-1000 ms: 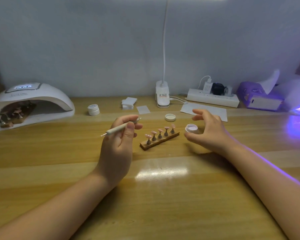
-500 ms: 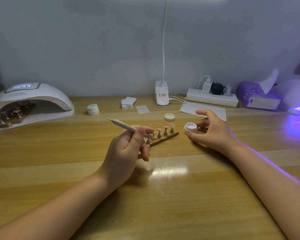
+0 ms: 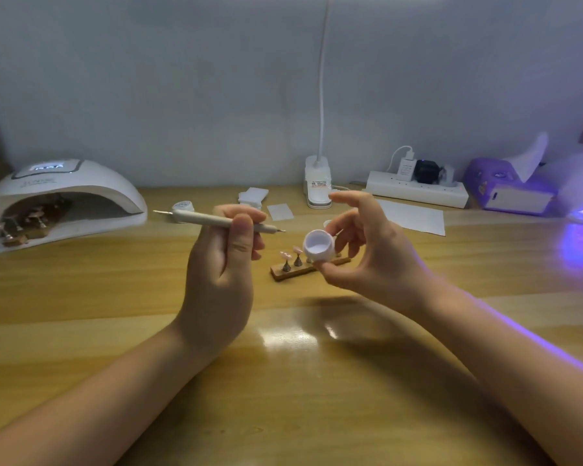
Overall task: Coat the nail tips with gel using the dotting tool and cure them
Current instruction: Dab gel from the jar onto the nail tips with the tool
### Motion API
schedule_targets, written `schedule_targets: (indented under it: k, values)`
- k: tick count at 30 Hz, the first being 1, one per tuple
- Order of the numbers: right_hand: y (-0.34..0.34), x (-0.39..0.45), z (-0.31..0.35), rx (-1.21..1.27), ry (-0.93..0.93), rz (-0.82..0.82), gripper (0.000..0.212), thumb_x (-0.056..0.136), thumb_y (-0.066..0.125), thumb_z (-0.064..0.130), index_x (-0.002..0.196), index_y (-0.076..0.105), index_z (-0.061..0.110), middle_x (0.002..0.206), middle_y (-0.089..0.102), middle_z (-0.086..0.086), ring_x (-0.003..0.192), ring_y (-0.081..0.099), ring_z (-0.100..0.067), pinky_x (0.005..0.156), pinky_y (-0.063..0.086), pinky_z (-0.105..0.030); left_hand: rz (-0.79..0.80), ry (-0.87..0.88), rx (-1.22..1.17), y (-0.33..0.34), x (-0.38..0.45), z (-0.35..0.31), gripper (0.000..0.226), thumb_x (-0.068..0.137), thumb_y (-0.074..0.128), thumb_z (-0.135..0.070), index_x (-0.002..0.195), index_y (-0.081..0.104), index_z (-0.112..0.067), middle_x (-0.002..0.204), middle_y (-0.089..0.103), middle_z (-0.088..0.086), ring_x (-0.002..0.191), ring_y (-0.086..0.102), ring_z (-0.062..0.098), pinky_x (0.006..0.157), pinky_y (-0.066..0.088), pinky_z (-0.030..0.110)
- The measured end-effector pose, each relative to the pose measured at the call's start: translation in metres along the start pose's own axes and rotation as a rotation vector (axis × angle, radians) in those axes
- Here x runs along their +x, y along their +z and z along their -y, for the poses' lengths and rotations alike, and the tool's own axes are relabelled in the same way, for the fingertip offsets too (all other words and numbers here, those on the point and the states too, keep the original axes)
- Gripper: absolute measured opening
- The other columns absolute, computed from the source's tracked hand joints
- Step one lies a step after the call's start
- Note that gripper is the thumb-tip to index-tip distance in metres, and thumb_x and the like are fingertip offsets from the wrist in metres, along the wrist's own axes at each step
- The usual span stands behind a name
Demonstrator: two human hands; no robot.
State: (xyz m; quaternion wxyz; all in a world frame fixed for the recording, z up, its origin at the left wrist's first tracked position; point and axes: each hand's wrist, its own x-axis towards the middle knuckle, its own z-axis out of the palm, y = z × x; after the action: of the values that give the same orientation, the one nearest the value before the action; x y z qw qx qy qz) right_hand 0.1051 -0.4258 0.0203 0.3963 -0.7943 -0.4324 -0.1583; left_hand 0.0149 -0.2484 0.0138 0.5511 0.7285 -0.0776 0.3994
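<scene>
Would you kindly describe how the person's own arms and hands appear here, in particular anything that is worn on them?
Both forearms are bare up to the frame's edge: no sleeves show. The left hand and right hand carry no gloves, rings, watch or bracelet that can be seen. The nails look short and unpainted. Purple lamp light edges the right forearm.

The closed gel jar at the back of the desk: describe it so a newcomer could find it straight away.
Start at the big white nail lamp on the left of the desk. Just right of its base, near the wall, sits a small round white jar with its lid on. Unlike the open jar held up in the right hand, it stands capped and untouched on the desk.
</scene>
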Motion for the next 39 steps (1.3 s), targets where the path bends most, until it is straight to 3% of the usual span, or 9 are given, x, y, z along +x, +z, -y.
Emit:
schedule_targets:
  k: [6, 8, 17, 22, 24, 26, 29, 33, 39]
  values:
    - [0.006, 0.0, 0.017, 0.053, 0.007, 0.059, 0.088, 0.069, 0.084, 0.013, 0.14, 0.032, 0.012, 0.092, 0.062, -0.001, 0.072, 0.06, -0.01, 0.062, 0.047, -0.014, 0.06, 0.146, 0.219, 0.0, 0.0, -0.007, 0.019, 0.1, 0.041, -0.027, 0.095, 0.055, -0.017, 0.078, 0.055, -0.016, 0.071, 0.056, 0.01, 0.058, 0.047, 0.022]
    - [0.006, 0.0, 0.021, 0.059, 0.01, 0.069, 0.09, 0.069, 0.085, 0.015, 0.141, 0.031, 0.011, 0.091, 0.062, -0.001, 0.071, 0.06, -0.011, 0.06, 0.047, -0.014, 0.064, 0.169, 0.274, 0.0, 0.0, -0.008, 0.023, 0.098, 0.04, -0.032, 0.095, 0.057, -0.017, 0.08, 0.057, -0.012, 0.073, 0.056, 0.01, 0.059, 0.047, 0.027]
    - [0.005, 0.0, 0.028, 0.026, -0.035, 0.078, 0.089, 0.068, 0.086, 0.016, 0.139, 0.032, 0.011, 0.097, 0.062, -0.003, 0.073, 0.06, -0.01, 0.062, 0.05, -0.014, 0.065, 0.108, 0.322, 0.003, -0.003, -0.008, 0.023, 0.096, 0.04, -0.036, 0.095, 0.058, -0.022, 0.084, 0.058, -0.017, 0.083, 0.059, 0.003, 0.066, 0.05, 0.021]
    - [0.006, 0.0, 0.028, 0.031, -0.039, 0.073, 0.087, 0.068, 0.086, 0.016, 0.138, 0.033, 0.011, 0.095, 0.062, -0.001, 0.071, 0.061, -0.01, 0.061, 0.049, -0.014, 0.065, 0.109, 0.364, 0.002, -0.003, -0.007, 0.022, 0.097, 0.041, -0.035, 0.095, 0.058, -0.022, 0.082, 0.061, -0.01, 0.078, 0.059, 0.009, 0.066, 0.053, 0.038]
    - [0.007, -0.001, 0.027, 0.029, -0.038, 0.073, 0.087, 0.068, 0.086, 0.017, 0.138, 0.033, 0.012, 0.095, 0.062, -0.001, 0.071, 0.061, -0.01, 0.061, 0.049, -0.014, 0.054, 0.123, 0.34, 0.003, -0.003, -0.009, 0.02, 0.097, 0.042, -0.033, 0.095, 0.058, -0.022, 0.081, 0.06, -0.011, 0.077, 0.059, 0.009, 0.065, 0.052, 0.034]
    - [0.007, -0.001, 0.027, 0.028, -0.032, 0.071, 0.087, 0.069, 0.086, 0.018, 0.138, 0.033, 0.013, 0.095, 0.062, 0.0, 0.072, 0.061, -0.01, 0.062, 0.05, -0.015, 0.025, 0.118, 0.284, 0.003, -0.002, -0.013, 0.017, 0.098, 0.043, -0.029, 0.094, 0.058, -0.021, 0.079, 0.059, -0.015, 0.076, 0.059, 0.006, 0.061, 0.049, 0.02]
    - [0.006, -0.001, 0.026, 0.031, -0.017, 0.062, 0.086, 0.069, 0.085, 0.017, 0.138, 0.033, 0.013, 0.095, 0.062, -0.001, 0.072, 0.062, -0.01, 0.062, 0.048, -0.015, -0.048, -0.007, 0.141, 0.002, 0.001, -0.017, 0.021, 0.1, 0.044, -0.029, 0.089, 0.06, -0.023, 0.073, 0.061, -0.019, 0.073, 0.058, -0.001, 0.063, 0.043, 0.009]
    - [0.005, -0.001, 0.026, 0.033, -0.006, 0.056, 0.085, 0.07, 0.084, 0.017, 0.138, 0.033, 0.012, 0.095, 0.063, -0.002, 0.071, 0.061, -0.011, 0.061, 0.049, -0.015, -0.126, -0.206, -0.046, 0.003, 0.005, -0.018, 0.025, 0.1, 0.044, -0.029, 0.086, 0.064, -0.023, 0.064, 0.06, -0.015, 0.062, 0.052, 0.0, 0.057, 0.043, 0.012]
    - [0.004, -0.001, 0.028, 0.058, 0.016, 0.026, 0.086, 0.069, 0.085, 0.023, 0.138, 0.034, 0.014, 0.09, 0.063, 0.003, 0.066, 0.059, -0.012, 0.057, 0.045, -0.012, -0.164, -0.324, -0.232, 0.001, 0.005, -0.019, 0.031, 0.103, 0.04, -0.025, 0.086, 0.066, -0.023, 0.066, 0.063, -0.008, 0.063, 0.054, 0.007, 0.056, 0.045, 0.02]
